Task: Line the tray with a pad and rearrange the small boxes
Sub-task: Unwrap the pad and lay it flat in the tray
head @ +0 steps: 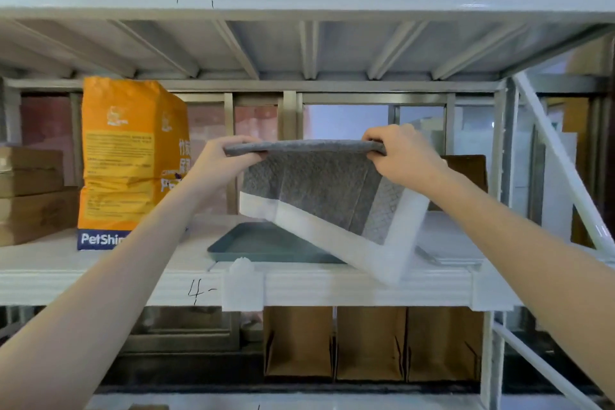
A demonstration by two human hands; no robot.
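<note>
Both hands hold a pad up in the air above the shelf. The left hand pinches the pad's upper left corner, thumb on the near side, and the right hand pinches the upper right corner with fingers curled over the edge. The pad hangs partly unfolded: its top edge is a thick, doubled grey fold, and below it the sheet drops at a slant, lower on the right. Its face is grey with a quilted diamond pattern and fold creases, with a lighter grey strip along the right side, and a broad white border runs along the bottom and right edges. The lower right corner reaches down past the shelf's front lip.

Under the pad, a shallow dark teal tray lies flat on the shelf, partly covered from view on its right. An orange bag stands upright to the left, and brown boxes are stacked at the far left edge.
</note>
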